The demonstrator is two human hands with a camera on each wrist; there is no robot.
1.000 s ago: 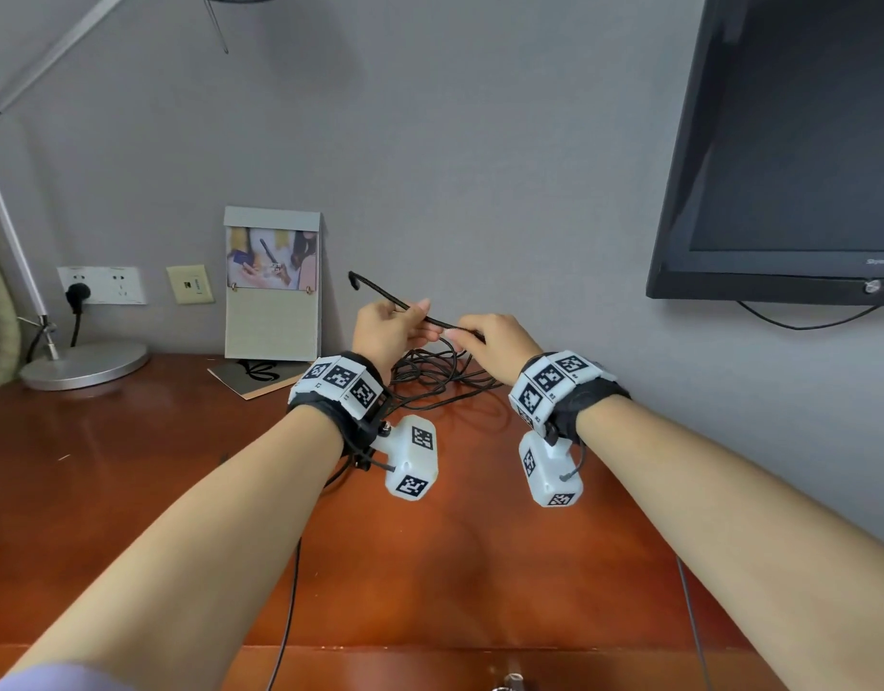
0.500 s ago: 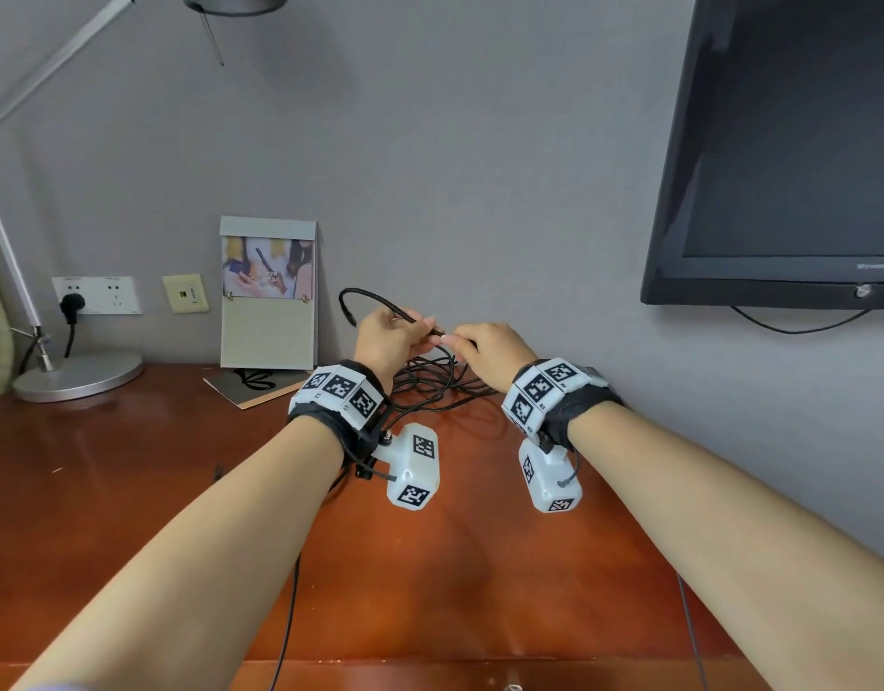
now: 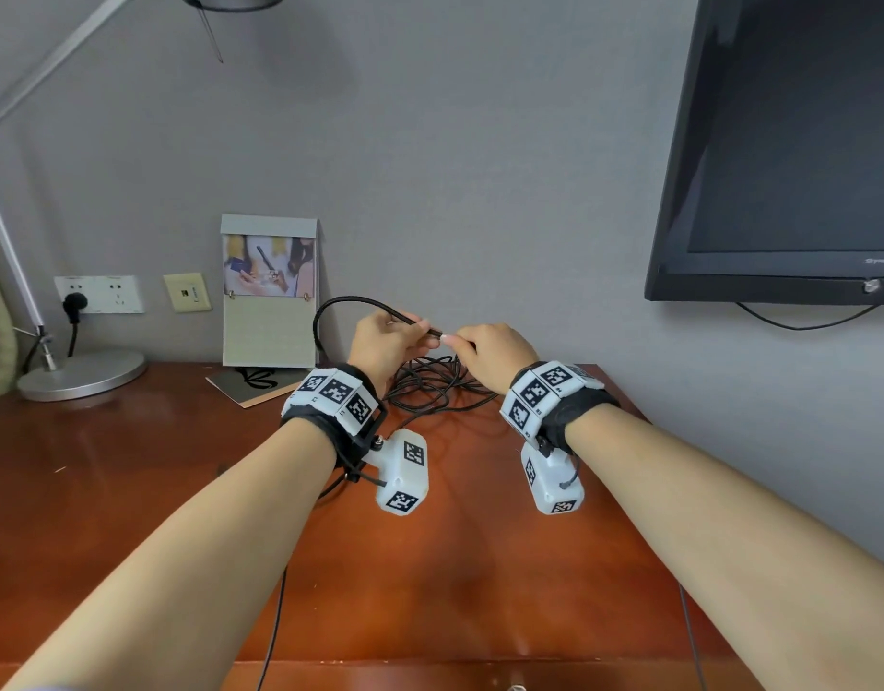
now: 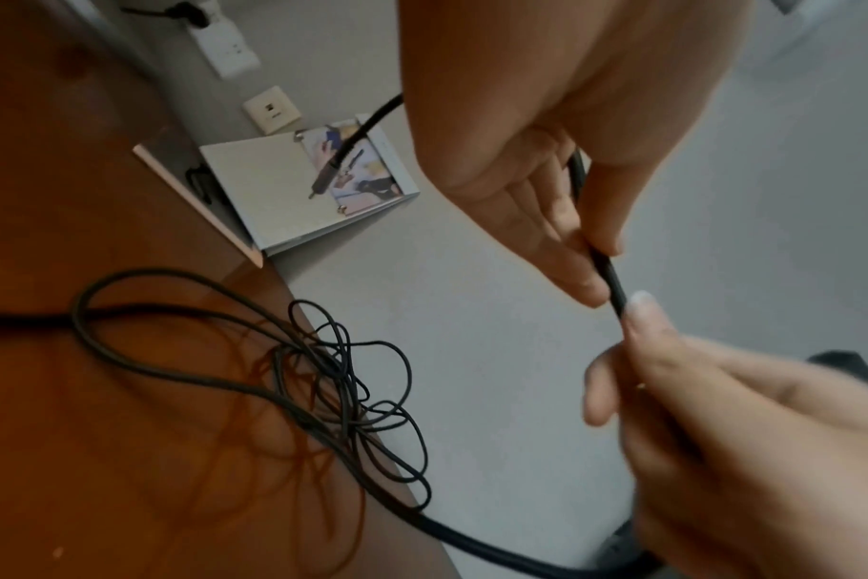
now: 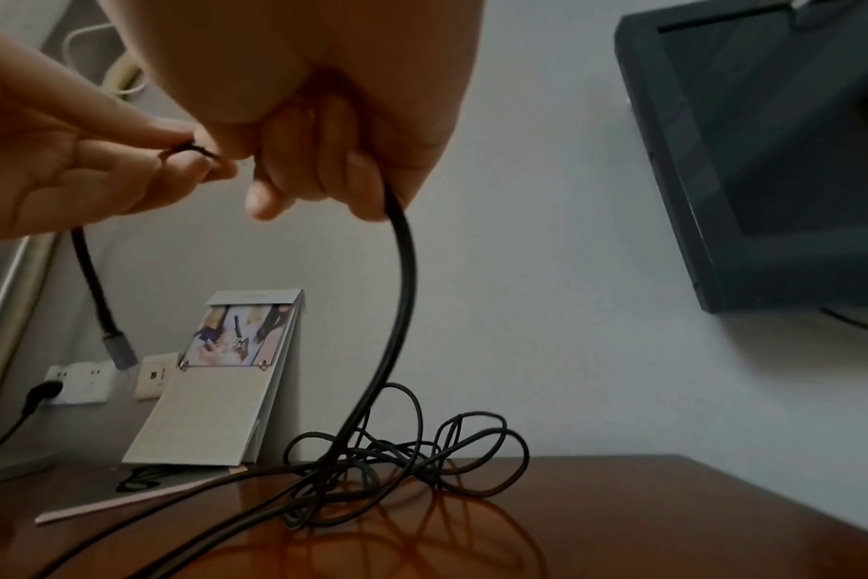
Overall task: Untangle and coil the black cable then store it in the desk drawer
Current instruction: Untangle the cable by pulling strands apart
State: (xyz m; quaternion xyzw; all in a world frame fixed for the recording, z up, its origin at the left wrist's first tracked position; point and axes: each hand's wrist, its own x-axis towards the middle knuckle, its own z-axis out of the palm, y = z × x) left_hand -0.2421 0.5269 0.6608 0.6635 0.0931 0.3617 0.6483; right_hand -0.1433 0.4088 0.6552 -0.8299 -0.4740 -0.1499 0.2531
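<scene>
Head view: left hand [image 3: 385, 341] and right hand [image 3: 494, 354] both pinch the cable [image 3: 420, 386], raised above its tangle at the desk [image 3: 131, 491] back edge. Limp, light stuff (snags likely), so I'd grip near the plug [image 4: 323, 178].

hands [image 3: 390, 341] lower, closer together | cable [image 3: 350, 304] end now looped downward

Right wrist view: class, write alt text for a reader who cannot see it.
Two hands, the right hand and left hand, pinch a black cable above a wooden desk, where the rest lies tangled. Its plug end dangles at left.
</scene>
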